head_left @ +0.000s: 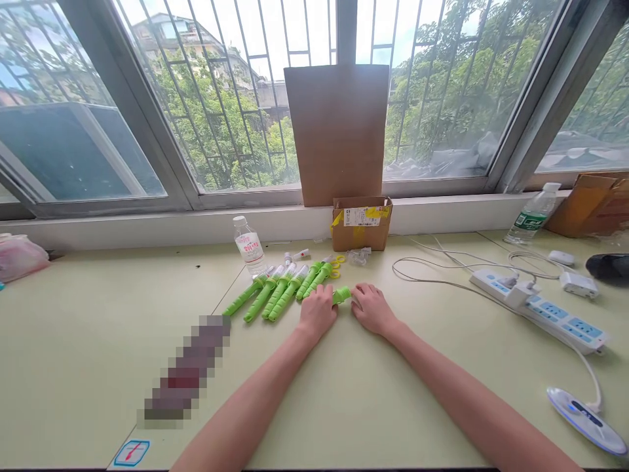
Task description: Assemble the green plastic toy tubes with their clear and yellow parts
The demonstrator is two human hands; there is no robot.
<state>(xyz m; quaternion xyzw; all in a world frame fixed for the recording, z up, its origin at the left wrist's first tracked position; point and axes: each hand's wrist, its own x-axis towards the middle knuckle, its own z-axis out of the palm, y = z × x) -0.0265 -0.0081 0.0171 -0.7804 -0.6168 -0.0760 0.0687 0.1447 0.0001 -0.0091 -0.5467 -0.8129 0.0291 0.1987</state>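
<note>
Near the middle of the table, my left hand (318, 308) is closed around a green ribbed piece (341, 295), whose end points toward my right hand. My right hand (369, 307) lies just right of that end, its fingers curled; whether they pinch anything small is hidden. Several green spiral tubes (281, 296) lie side by side left of my left hand, some with clear tops. Behind my left hand are yellow scissors handles (336, 267).
A labelled bottle (250, 249) and a small cardboard box (362, 226) stand behind the tubes. To the right lie a power strip (550, 311) with cables and a white device (586, 419). Another bottle (531, 216) stands by the window. A blurred patch covers something at left.
</note>
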